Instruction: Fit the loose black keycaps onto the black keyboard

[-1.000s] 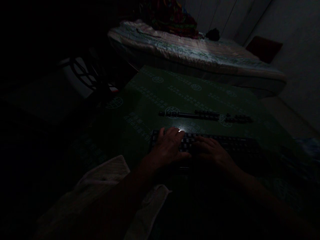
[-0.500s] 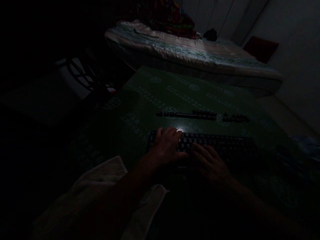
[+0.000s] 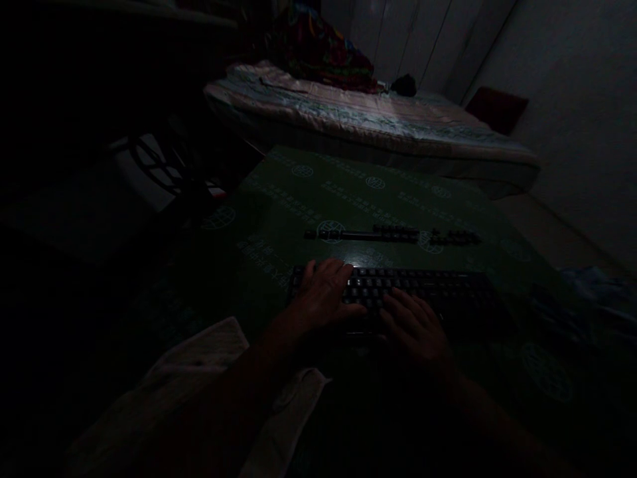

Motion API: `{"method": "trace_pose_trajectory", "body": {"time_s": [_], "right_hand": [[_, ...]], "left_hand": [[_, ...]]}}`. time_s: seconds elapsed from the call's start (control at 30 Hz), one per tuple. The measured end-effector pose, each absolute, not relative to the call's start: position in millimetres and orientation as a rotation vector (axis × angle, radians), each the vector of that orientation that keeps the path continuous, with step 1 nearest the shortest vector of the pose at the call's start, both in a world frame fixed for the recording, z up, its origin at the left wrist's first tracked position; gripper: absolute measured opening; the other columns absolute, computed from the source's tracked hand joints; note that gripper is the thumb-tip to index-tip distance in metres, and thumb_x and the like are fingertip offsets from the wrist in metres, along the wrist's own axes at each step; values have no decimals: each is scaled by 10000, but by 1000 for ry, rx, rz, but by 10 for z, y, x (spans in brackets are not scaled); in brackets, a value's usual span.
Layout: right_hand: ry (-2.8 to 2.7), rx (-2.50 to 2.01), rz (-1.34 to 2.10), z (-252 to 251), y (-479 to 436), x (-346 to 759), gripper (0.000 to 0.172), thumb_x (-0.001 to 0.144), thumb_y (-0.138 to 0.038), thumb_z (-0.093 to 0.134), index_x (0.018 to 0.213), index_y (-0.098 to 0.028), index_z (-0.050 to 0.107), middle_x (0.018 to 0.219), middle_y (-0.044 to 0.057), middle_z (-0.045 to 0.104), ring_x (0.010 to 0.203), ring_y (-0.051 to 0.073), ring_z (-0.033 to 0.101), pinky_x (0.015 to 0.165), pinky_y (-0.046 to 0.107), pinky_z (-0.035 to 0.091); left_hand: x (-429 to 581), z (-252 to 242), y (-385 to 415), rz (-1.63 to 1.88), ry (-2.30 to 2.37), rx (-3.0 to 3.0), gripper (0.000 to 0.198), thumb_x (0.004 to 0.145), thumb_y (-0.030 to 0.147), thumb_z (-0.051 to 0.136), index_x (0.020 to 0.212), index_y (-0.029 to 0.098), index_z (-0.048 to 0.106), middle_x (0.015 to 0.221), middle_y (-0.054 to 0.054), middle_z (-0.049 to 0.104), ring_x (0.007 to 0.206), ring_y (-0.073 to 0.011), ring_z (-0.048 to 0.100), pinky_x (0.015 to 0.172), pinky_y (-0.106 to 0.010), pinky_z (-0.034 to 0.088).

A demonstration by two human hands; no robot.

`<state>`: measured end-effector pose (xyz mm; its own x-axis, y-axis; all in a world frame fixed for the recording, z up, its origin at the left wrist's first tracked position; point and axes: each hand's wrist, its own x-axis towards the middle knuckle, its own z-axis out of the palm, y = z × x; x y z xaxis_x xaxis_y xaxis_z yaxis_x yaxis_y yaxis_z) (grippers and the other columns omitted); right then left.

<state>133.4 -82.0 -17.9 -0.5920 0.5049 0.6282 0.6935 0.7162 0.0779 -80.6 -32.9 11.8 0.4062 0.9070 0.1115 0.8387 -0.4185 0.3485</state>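
A dark keyboard lies on a green table printed with pale globes and lettering. My left hand rests over its left end, fingers stretched across the keys and thumb pointing right. Beside it, my right hand lies over the middle of the keyboard with its fingers extended. Neither hand grips anything. Beyond the keyboard is a row of loose black keycaps, with a long bar-shaped keycap among them. A pale cloth lies under my left forearm. The dim light hides the keyboard's near edge.
Past the table's far edge is a bed with a dark red patterned blanket on it. A dark spoked wheel stands at the left. Some bluish crumpled material lies at the right edge.
The view has shifted, so the bed and keycaps sit slightly lower and further left. Both hands stay over the keyboard, with the right hand's fingers slightly repositioned on the keys.
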Motion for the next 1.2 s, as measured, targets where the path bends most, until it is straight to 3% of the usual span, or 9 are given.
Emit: {"method": "trace_pose_trajectory", "body": {"time_s": [0.23, 0.43, 0.73, 1.03, 1.2], "right_hand": [[-2252, -1052, -488, -400, -1018, 1634, 275, 807, -179, 599, 1078, -131, 589, 1154, 166, 618, 1183, 295, 512, 901, 444, 470], [-2203, -1133, -513, -575, -1101, 1684, 263, 846, -198, 513, 1100, -168, 576, 1156, 149, 615, 1157, 286, 531, 870, 452, 493], [-2198, -1119, -502, -615, -1062, 1693, 283, 836, -192, 517, 1106, -180, 598, 1147, 132, 623, 1142, 273, 541, 866, 431, 509], [-2075, -1137, -507, -603, -1069, 1568, 242, 839, -142, 481, 1048, -150, 604, 1103, 141, 634, 1111, 267, 556, 858, 434, 515], [-2123, -1077, -592, -668, -1024, 1614, 243, 826, -170, 508, 1044, -174, 617, 1097, 127, 644, 1099, 269, 567, 816, 418, 536]], "left_hand": [[-744, 154, -347, 429, 1528, 2404, 549, 725, 540, 646, 1120, 191, 494, 1192, -97, 563, 1178, -281, 455, 1042, -534, 218], [-661, 111, -356, 409, 1585, 2418, 621, 716, 583, 636, 1165, 182, 486, 1270, -137, 523, 1222, -308, 426, 1055, -573, 182], [-610, 125, -350, 405, 1649, 2420, 576, 690, 521, 662, 1133, 190, 497, 1216, -107, 554, 1194, -310, 447, 1033, -597, 202], [-654, 0, -346, 429, 1653, 2429, 697, 696, 556, 659, 1243, 174, 459, 1327, -147, 497, 1279, -318, 385, 1069, -588, 156], [-632, 69, -353, 401, 1680, 2408, 635, 683, 572, 665, 1176, 207, 503, 1271, -136, 541, 1223, -315, 438, 1051, -601, 173]]}}
